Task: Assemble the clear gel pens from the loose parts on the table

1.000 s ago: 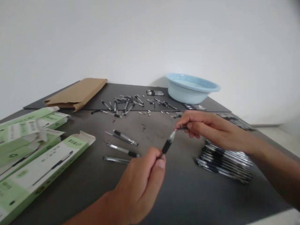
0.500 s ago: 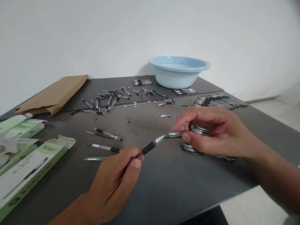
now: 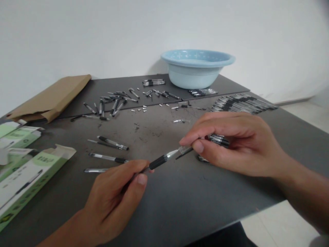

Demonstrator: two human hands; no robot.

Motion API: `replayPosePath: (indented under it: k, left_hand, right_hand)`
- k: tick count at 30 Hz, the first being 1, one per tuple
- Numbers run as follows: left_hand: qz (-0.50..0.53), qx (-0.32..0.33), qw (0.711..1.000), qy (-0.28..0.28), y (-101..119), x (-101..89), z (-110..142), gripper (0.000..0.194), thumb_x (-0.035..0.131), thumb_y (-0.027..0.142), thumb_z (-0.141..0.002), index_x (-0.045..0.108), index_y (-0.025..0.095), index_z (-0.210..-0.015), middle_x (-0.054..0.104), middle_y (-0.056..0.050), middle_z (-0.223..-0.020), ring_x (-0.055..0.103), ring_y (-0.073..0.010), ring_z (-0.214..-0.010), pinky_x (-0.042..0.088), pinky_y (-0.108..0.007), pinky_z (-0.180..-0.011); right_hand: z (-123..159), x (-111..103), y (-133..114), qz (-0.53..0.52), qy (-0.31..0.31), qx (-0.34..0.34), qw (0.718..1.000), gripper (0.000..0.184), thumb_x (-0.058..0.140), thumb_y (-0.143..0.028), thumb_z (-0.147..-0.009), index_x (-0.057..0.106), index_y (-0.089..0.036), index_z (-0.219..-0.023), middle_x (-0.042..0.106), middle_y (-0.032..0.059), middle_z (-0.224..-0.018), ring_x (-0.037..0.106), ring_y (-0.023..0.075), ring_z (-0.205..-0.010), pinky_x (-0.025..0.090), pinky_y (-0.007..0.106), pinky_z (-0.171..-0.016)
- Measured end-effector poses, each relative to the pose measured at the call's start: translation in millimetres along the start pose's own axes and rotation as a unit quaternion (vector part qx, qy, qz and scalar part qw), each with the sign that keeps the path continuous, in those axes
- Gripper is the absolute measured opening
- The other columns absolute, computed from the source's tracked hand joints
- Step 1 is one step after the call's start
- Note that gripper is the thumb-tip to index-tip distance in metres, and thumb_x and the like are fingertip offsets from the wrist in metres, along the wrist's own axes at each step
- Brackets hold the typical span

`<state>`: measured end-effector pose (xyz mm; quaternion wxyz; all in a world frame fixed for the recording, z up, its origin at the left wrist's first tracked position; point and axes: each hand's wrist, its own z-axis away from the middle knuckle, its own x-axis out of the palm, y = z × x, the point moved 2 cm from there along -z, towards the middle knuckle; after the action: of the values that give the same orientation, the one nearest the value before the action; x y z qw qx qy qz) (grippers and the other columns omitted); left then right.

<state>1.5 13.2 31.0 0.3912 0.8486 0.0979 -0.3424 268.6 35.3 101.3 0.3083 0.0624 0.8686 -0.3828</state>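
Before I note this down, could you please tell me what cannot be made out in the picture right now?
All in the head view:
Rear of the pen: hidden inside the left hand.
Far end of the clear piece: covered by the right hand.
Pen stack: mostly behind that hand.
Bottom of the blue basin: hidden by its near wall.
Green-and-white box: cut off by the left edge, its small print blurred.

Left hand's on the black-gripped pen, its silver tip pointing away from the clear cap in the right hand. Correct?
No: in the head view, the silver tip points toward the clear cap. The left hand does hold the pen, the right hand the cap.
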Motion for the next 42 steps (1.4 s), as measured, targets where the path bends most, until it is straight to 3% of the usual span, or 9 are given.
replayPosePath:
  k: [5,14,19,26,30,35,42]
  left_hand:
    - [0.007,0.007,1.0,0.0,2,-0.1,-1,0.021,0.051,0.014,-0.101,0.065,0.026,-0.111,0.07,0.01,-0.074,0.064,-0.006,-0.052,0.045,-0.018,-0.052]
    - [-0.007,-0.005,1.0,0.002,1,1.7,2,0.02,0.051,0.019,-0.103,0.067,0.024,-0.114,0.07,0.006,-0.073,0.062,-0.0103,-0.052,0.046,-0.023,-0.053]
    - [-0.022,0.012,1.0,0.004,-1,3.3,2,0.021,0.054,0.018,-0.101,0.064,0.025,-0.118,0.068,0.008,-0.071,0.062,-0.0087,-0.051,0.047,-0.022,-0.055]
    - [-0.048,0.011,0.998,-0.033,-2,2.1,-3,0.023,0.052,0.019,-0.104,0.066,0.023,-0.122,0.077,0.001,-0.089,0.072,-0.0135,-0.068,0.052,-0.023,-0.06]
    - [-0.051,0.006,0.998,-0.041,-5,3.1,-3,0.027,0.049,0.022,-0.108,0.066,0.023,-0.13,0.079,-0.002,-0.099,0.075,-0.016,-0.083,0.058,-0.023,-0.073]
    - [-0.083,0.008,0.995,-0.055,-6,4.7,-1,0.03,0.047,0.026,-0.111,0.066,0.02,-0.133,0.079,-0.004,-0.102,0.075,-0.0175,-0.086,0.062,-0.025,-0.083]
    - [-0.09,-0.002,0.995,-0.046,-11,9.3,0,0.03,0.044,0.029,-0.113,0.066,0.023,-0.133,0.079,-0.003,-0.102,0.076,-0.0182,-0.088,0.061,-0.025,-0.079]
  right_hand:
    - [1,-1,-1,0.015,0.028,0.012,0.999,0.014,0.074,-0.013,-0.094,0.084,-0.018,-0.102,0.082,0.0012,-0.087,0.07,0.0095,-0.07,0.052,0.022,-0.06]
    - [1,2,-1,0.019,0.007,0.001,1.0,0.014,0.075,-0.014,-0.093,0.085,-0.016,-0.102,0.082,0.0038,-0.087,0.071,0.0112,-0.07,0.052,0.024,-0.058]
    - [2,4,-2,0.015,-0.015,-0.001,1.0,0.015,0.077,-0.016,-0.093,0.085,-0.015,-0.106,0.082,0.0034,-0.088,0.071,0.0115,-0.071,0.053,0.024,-0.057]
    - [3,4,3,0.021,-0.049,0.01,0.999,0.021,0.079,-0.021,-0.094,0.084,-0.018,-0.115,0.084,0.0021,-0.099,0.076,0.0122,-0.082,0.059,0.023,-0.069]
    - [2,0,5,0.042,-0.054,0.012,0.998,0.023,0.079,-0.023,-0.096,0.083,-0.022,-0.119,0.085,0.0013,-0.11,0.078,0.013,-0.094,0.061,0.023,-0.082]
    - [1,-1,7,0.038,-0.075,0.014,0.996,0.023,0.077,-0.025,-0.098,0.083,-0.025,-0.12,0.085,0.0005,-0.112,0.079,0.0143,-0.097,0.062,0.024,-0.082]
    - [0,3,15,0.015,-0.093,0.034,0.995,0.022,0.075,-0.025,-0.099,0.083,-0.024,-0.12,0.084,0.0021,-0.114,0.078,0.0152,-0.1,0.062,0.025,-0.083]
